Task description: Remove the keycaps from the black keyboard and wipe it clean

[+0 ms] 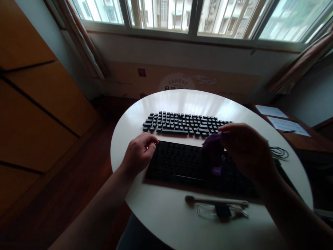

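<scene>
A black keyboard base with its keycaps off [179, 159] lies across the middle of the round table. My left hand [140, 151] is closed at its upper left corner, thumb and fingers gripping the edge. Over the base's right half, my right hand [244, 149] pinches a soft purple lump that looks like cleaning gel [214, 146]. The lump stretches down from my fingers towards the base, and a bit of purple shows lower down. Behind the base, black keycaps [182, 122] are laid out in keyboard order.
In front of the base lie a toothbrush-like brush [218, 200] and a wire keycap puller [222, 211]. A coiled black cable [279, 152] rests at the right on the white table [161, 211]. Papers [287, 125] and a pen sit on a wooden surface beyond.
</scene>
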`<state>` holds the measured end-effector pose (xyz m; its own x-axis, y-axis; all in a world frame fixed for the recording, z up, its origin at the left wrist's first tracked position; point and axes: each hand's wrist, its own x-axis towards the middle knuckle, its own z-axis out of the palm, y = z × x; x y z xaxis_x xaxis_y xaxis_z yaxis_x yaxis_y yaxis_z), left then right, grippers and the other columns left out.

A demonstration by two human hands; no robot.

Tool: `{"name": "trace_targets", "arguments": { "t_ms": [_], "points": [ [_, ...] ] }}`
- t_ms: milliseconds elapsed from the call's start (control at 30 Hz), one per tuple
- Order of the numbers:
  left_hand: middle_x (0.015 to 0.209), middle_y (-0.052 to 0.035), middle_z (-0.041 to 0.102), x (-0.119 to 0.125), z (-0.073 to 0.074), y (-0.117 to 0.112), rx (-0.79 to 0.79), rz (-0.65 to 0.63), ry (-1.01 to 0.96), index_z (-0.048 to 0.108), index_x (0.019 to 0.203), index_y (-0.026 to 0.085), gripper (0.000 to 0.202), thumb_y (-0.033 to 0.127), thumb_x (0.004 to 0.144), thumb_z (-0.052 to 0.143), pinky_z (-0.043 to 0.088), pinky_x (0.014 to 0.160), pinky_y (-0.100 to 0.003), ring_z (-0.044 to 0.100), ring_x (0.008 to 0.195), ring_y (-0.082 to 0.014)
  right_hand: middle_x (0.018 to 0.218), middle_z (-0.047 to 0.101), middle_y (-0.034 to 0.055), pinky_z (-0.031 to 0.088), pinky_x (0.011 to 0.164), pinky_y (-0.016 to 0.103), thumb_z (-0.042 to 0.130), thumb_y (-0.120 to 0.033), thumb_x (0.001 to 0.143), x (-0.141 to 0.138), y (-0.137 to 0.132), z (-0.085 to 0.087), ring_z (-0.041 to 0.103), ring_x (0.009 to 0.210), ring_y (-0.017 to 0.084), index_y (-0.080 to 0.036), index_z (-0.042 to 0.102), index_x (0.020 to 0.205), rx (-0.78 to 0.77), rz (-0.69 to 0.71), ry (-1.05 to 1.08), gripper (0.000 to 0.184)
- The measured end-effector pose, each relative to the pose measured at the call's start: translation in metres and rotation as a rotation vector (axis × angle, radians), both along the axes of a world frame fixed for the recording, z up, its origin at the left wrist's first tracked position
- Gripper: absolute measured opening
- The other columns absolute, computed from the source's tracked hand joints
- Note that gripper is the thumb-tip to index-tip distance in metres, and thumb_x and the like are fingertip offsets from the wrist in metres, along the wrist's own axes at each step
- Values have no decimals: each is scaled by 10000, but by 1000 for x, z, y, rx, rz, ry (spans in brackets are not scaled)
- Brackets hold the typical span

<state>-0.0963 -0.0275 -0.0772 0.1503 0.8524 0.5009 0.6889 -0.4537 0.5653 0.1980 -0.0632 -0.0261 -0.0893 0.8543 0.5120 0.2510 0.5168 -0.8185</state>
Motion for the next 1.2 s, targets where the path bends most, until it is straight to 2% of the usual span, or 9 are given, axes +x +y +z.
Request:
{"name": "trace_targets", "arguments": {
  "t_ms": [67, 200, 400, 533, 633, 767, 833, 967, 1200],
  "points": [
    [778, -13, 659, 0, -1, 1, 1, -2, 11, 673, 815, 179, 184, 157, 832, 492, 459, 664, -278, 589, 684, -156, 939, 668, 50, 545, 659, 359, 677, -288, 886, 11, -3, 12, 659, 795, 222, -267, 633, 973, -17, 57, 106, 99],
    [782, -14, 663, 0, -2, 2, 1, -9, 30, 670, 818, 181, 168, 159, 826, 504, 470, 675, -284, 591, 685, -159, 748, 548, 14, 485, 514, 348, 597, -390, 894, 31, 0, 27, 576, 641, 204, -258, 502, 775, -222, 398, 287, 202],
    [769, -16, 656, 0, -2, 3, 8, -30, 34, 666, 811, 188, 167, 160, 815, 501, 490, 685, -294, 596, 704, -168, 593, 442, 8, 444, 494, 348, 613, -468, 875, 40, -24, 60, 468, 537, 187, -249, 449, 627, -226, 496, 191, 370],
    [766, -16, 642, 0, -2, 3, 4, -38, 33, 668, 811, 189, 176, 159, 824, 495, 484, 675, -286, 598, 708, -167, 633, 501, -6, 442, 513, 296, 635, -427, 906, 15, -31, 73, 506, 572, 156, -233, 536, 646, -237, 738, 103, 339],
    [778, -20, 645, 1, -1, 1, 2, -39, 32, 671, 804, 183, 185, 162, 832, 489, 481, 676, -286, 594, 706, -165, 873, 638, 29, 516, 688, 300, 615, -230, 908, -17, -8, 53, 614, 794, 172, -213, 653, 933, -223, 686, -233, 48],
    [788, -26, 655, 1, 0, 0, 0, -41, 39, 672, 804, 181, 185, 163, 831, 489, 489, 690, -295, 595, 726, -171, 1171, 667, 88, 498, 924, 406, 594, -63, 849, -46, 27, 3, 622, 1052, 230, -221, 619, 1225, 32, 397, -693, 409],
    [791, -25, 656, 0, -1, 1, 4, -41, 41, 670, 809, 183, 179, 161, 828, 493, 497, 705, -301, 598, 741, -175, 1294, 622, 114, 451, 982, 491, 632, -54, 824, -48, 32, -14, 575, 1157, 290, -239, 643, 1209, 175, 263, -856, 427],
    [808, -26, 646, 1, -2, 0, -5, -73, 41, 666, 809, 189, 165, 149, 821, 506, 513, 726, -306, 601, 763, -178, 1314, 621, 97, 448, 974, 498, 701, -209, 860, -40, 27, -20, 577, 1161, 306, -250, 724, 1003, 278, 298, -948, 151],
    [1082, -79, 658, 7, 0, -5, 9, -193, 156, 682, 987, 211, 186, 202, 815, 613, 490, 967, -434, 580, 1057, -263, 1332, 622, 86, 446, 1016, 481, 714, -282, 857, -41, 22, -24, 570, 1217, 300, -259, 715, 1065, 276, 370, -951, 209]
  ]
}}
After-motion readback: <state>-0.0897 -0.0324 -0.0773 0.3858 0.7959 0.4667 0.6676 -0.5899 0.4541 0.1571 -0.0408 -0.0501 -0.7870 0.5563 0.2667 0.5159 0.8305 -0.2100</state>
